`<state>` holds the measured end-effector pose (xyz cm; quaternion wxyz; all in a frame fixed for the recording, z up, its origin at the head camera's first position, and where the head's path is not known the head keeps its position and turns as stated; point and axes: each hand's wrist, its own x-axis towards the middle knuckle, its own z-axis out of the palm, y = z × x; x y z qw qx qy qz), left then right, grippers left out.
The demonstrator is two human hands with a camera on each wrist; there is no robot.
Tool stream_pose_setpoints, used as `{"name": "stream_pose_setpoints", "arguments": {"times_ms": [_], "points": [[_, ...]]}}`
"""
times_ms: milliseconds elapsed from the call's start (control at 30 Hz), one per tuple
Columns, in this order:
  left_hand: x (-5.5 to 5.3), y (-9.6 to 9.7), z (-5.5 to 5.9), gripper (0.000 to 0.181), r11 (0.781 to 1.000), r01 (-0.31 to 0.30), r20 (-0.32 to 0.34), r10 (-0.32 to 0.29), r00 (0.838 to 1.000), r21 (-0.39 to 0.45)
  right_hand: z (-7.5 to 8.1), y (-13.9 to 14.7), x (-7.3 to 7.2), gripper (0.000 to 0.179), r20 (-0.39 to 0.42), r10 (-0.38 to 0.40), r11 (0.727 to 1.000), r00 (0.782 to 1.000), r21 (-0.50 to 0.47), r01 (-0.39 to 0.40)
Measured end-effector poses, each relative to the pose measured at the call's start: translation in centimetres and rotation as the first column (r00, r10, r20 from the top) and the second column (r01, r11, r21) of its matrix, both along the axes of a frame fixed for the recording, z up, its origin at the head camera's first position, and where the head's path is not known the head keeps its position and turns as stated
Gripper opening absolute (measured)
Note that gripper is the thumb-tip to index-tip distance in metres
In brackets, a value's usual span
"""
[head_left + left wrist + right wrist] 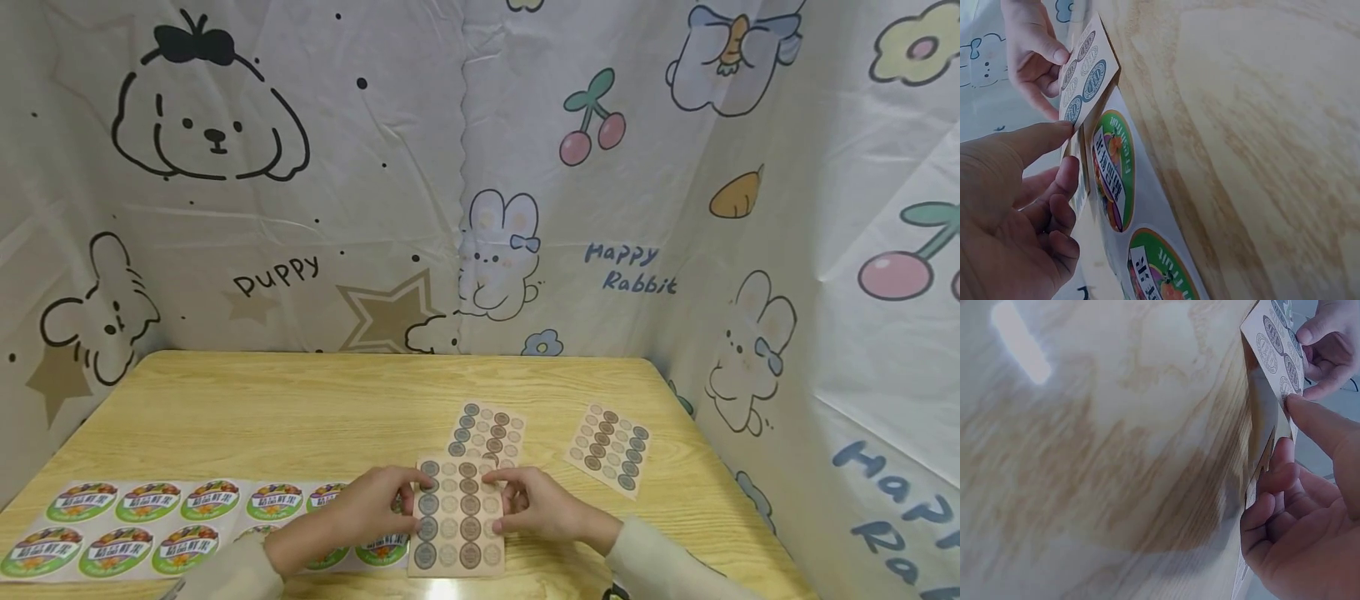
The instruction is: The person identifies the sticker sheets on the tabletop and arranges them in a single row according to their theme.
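Pinching opposite side edges of a sticker sheet (448, 542), the left hand (371, 504) and right hand (543, 504) hold it over the front of the wooden table (262, 417); whether its near edge touches the wood is hard to tell. Wood stretches behind to the patterned cloth (360, 183). Fruit labels (180, 521) crowd the left; one similar sheet (487, 427) lies just beyond, another (609, 450) farther right.

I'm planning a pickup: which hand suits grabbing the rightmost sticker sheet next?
Probably the right hand: nearer the rightmost sheet; the left hand grips the left edge of the held sheet.
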<state>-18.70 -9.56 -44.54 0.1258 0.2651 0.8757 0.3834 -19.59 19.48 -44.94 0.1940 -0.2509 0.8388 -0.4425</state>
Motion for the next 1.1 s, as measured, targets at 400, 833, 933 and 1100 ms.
{"name": "stream_pose_setpoints", "arguments": {"times_ms": [400, 833, 933, 1100], "points": [[0.0, 0.2, -0.7, 0.046, 1.000, 0.000, 0.004, 0.000, 1.000, -0.027, -0.4, 0.0, -0.1, 0.066, 0.002, 0.013, 0.999, 1.000, 0.041, -0.013], [0.2, 0.1, -0.8, 0.047, 0.999, -0.009, -0.008, 0.009, 1.000, -0.043, -0.5, 0.2, -0.6, 0.064, -0.047, 0.022, 0.991, 0.999, 0.132, -0.016], [0.0, 0.1, -0.6, 0.047, 0.999, -0.008, -0.011, 0.007, 1.000, -0.043, -0.3, 0.5, -0.9, 0.062, -0.084, 0.004, 0.991, 0.996, 0.135, 0.007], [-0.3, 0.2, -0.4, 0.049, 0.999, -0.002, -0.026, 0.001, 1.000, -0.039, -0.2, 1.1, -1.5, 0.059, -0.121, -0.015, 0.991, 0.993, 0.129, 0.031]]}}
